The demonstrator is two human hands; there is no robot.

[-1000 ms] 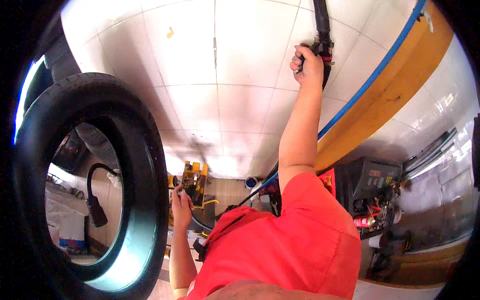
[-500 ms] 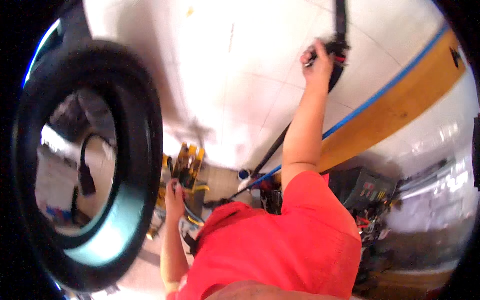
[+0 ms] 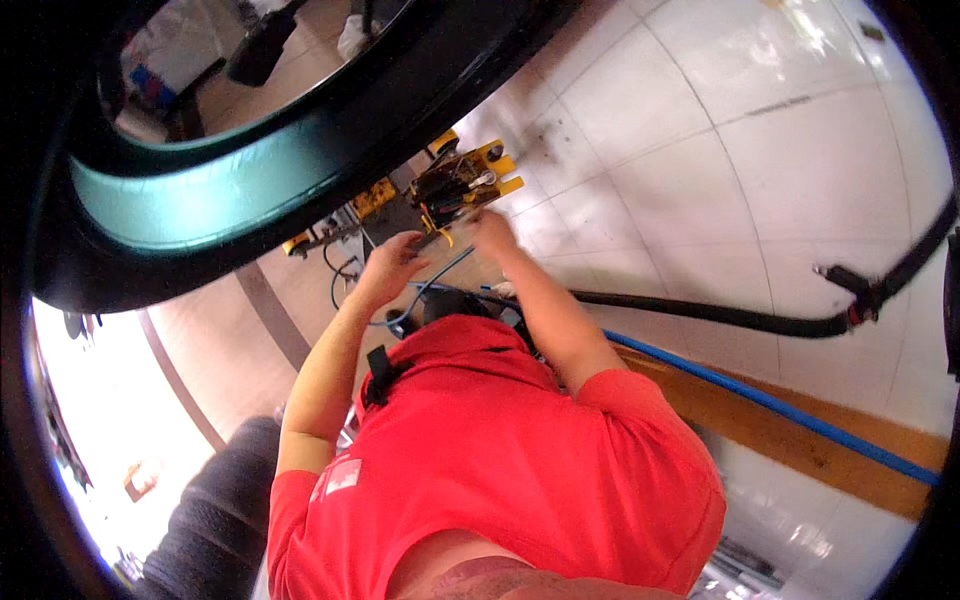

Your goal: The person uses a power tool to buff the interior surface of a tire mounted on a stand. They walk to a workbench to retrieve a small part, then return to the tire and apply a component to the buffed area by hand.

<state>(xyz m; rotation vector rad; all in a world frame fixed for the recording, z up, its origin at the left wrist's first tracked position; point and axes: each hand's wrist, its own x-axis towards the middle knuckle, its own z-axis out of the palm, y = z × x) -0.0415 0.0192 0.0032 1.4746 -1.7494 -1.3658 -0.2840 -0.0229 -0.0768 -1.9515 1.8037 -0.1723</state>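
Note:
My left hand [image 3: 390, 268] is raised in front of my body, its thumb and fingers apart, close to a dark bar on a yellow and black piece of wheeled equipment [image 3: 460, 185]. Beside it, my right hand [image 3: 492, 236] reaches to the near side of that equipment. Its fingers are smeared by motion, so whether they grip anything does not show. A thin blue hose [image 3: 440, 268] loops under and between my hands. Away to the right, a black hose [image 3: 720, 316] with a black handled fitting [image 3: 850, 284] lies untouched.
Overhead at the left looms a large dark ring-shaped part [image 3: 230, 200] with a teal sheen. A thicker blue hose [image 3: 770, 400] runs along an orange-brown board [image 3: 700, 405] at the right. Black tyres [image 3: 215, 510] are stacked at lower left. Pale tiles [image 3: 660, 130] extend at upper right.
My right hand has let go of the fitting on the black hose and come in beside my left hand at the yellow equipment. My view has turned, shifting the ring upward.

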